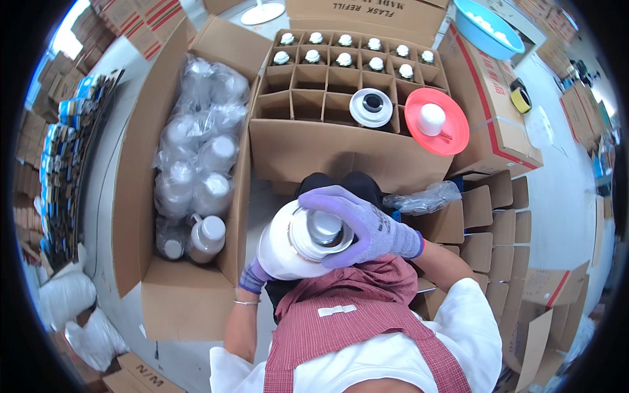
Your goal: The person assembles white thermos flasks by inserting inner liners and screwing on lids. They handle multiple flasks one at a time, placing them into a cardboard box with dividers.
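Note:
A white vacuum flask body point(280, 249) is tilted over my lap, with its open mouth facing up and right. My left hand point(253, 276), in a purple glove, holds it from the lower left; its fingers are mostly hidden beneath. My right hand point(367, 226), gloved in lilac and grey, curves over the flask's mouth. Its fingers and thumb grip the rim around a silvery round piece point(324, 227) sitting in the opening. Whether the fingers press on that piece too, I cannot tell.
A divided carton point(347, 147) ahead holds several silvery glass refills; a white ring-shaped part point(371, 108) and a red dish point(452, 134) with a white cap rest on it. The left carton point(141, 177) contains bagged flasks. Cardboard dividers point(477, 213) stand right; a blue basin point(481, 42) sits beyond.

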The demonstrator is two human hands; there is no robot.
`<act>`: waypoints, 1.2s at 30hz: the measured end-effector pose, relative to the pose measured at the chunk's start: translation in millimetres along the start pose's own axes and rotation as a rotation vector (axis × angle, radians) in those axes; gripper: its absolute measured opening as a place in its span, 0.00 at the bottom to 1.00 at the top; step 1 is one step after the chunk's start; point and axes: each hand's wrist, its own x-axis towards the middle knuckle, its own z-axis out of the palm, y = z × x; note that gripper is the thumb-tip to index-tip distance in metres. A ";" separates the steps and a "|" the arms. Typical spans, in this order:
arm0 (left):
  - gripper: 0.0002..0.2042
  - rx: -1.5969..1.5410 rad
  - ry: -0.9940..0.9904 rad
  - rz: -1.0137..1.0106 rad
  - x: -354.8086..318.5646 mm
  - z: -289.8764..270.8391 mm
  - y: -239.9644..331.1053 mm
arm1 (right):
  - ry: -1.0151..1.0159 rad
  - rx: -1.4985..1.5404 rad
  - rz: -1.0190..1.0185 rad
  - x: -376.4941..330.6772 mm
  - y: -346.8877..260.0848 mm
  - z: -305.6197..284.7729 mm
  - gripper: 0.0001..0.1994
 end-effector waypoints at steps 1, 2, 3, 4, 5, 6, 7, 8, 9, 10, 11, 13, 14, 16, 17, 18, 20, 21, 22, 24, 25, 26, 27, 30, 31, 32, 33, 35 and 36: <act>0.49 -0.130 0.001 0.031 10.3 7.0 1.1 | 0.005 0.006 0.026 5.1 -5.7 -1.9 0.45; 0.48 0.196 0.017 0.170 17.2 14.4 12.8 | 0.036 -0.012 0.037 8.4 -9.1 -3.5 0.45; 0.47 0.521 0.033 0.313 23.5 19.1 22.6 | 0.067 -0.029 0.048 10.6 -12.2 -5.3 0.45; 0.46 0.480 0.098 0.267 27.1 19.3 12.7 | 0.099 -0.048 0.060 12.2 -14.6 -7.1 0.44; 0.45 0.444 0.171 0.222 24.0 21.0 -10.4 | 0.171 -0.094 0.079 14.6 -19.8 -7.6 0.43; 0.44 0.406 0.246 0.177 17.2 22.6 -42.5 | 0.241 -0.138 0.096 16.3 -25.1 -5.6 0.43; 0.30 1.151 0.446 0.369 0.1 18.2 -94.1 | 0.311 -0.182 0.117 18.5 -29.3 -4.6 0.42; 0.29 1.071 0.510 0.335 -0.8 23.3 -98.6 | 0.357 -0.204 0.136 19.3 -28.7 -5.7 0.41; 0.29 0.838 0.517 0.290 1.8 22.2 -102.5 | 0.396 -0.231 0.147 19.6 -29.8 -4.7 0.40; 0.29 0.533 0.498 0.229 7.9 19.4 -106.0 | 0.434 -0.259 0.157 19.1 -31.7 -2.0 0.40; 0.29 0.312 0.475 0.192 15.2 16.4 -96.3 | 0.464 -0.282 0.162 19.9 -30.5 0.2 0.40; 0.28 0.111 0.414 0.169 27.7 12.3 -75.6 | 0.521 -0.303 0.109 19.7 -30.2 -0.8 0.38; 0.28 0.087 0.384 0.173 32.8 10.3 -66.4 | 0.531 -0.307 0.095 18.2 -31.3 -1.1 0.38; 0.27 0.085 0.336 0.192 38.8 11.4 -55.2 | 0.542 -0.338 0.020 15.1 -36.3 -0.7 0.38; 0.27 0.088 0.315 0.194 40.8 13.3 -51.2 | 0.542 -0.363 -0.033 12.0 -39.9 1.4 0.38; 0.27 0.107 0.291 0.201 43.9 14.7 -48.3 | 0.534 -0.359 -0.076 10.3 -42.9 2.3 0.39; 0.26 0.146 0.241 0.209 50.3 17.5 -39.5 | 0.501 -0.361 -0.093 5.0 -48.5 -1.3 0.40; 0.26 0.158 0.219 0.212 54.5 18.0 -34.6 | 0.487 -0.353 -0.104 1.0 -47.5 -3.6 0.41; 0.26 0.182 0.197 0.212 55.0 19.5 -32.0 | 0.503 -0.333 -0.068 -2.7 -46.4 -2.6 0.42; 0.25 0.204 0.176 0.219 60.7 18.8 -24.4 | 0.524 -0.301 -0.018 -5.4 -43.9 -4.6 0.45; 0.25 0.203 0.172 0.216 63.3 19.3 -23.3 | 0.547 -0.284 0.033 -8.5 -37.9 -6.0 0.48; 0.25 0.200 0.162 0.213 67.0 18.3 -20.6 | 0.574 -0.271 0.084 -12.6 -28.7 -9.2 0.51; 0.25 0.180 0.158 0.206 70.5 16.9 -20.3 | 0.602 -0.260 0.134 -16.8 -19.1 -13.2 0.54; 0.24 0.093 0.192 0.154 72.3 8.8 -33.5 | 0.647 -0.194 0.285 -15.5 -4.1 -33.0 0.51; 0.24 0.056 0.216 0.139 73.1 5.9 -39.6 | 0.668 -0.205 0.301 -12.8 -3.9 -37.0 0.48; 0.23 0.025 0.245 0.126 72.5 3.3 -44.7 | 0.627 -0.278 0.289 -9.9 -6.3 -38.3 0.46; 0.23 -0.014 0.278 0.119 72.6 1.6 -49.2 | 0.586 -0.351 0.277 -6.5 -11.2 -38.7 0.43; 0.23 -0.077 0.341 0.117 80.5 -1.1 -54.9 | 0.556 -0.448 0.223 2.4 -15.1 -40.2 0.39; 0.23 -0.116 0.366 0.126 88.0 -2.2 -56.0 | 0.567 -0.472 0.180 9.3 -14.6 -40.6 0.37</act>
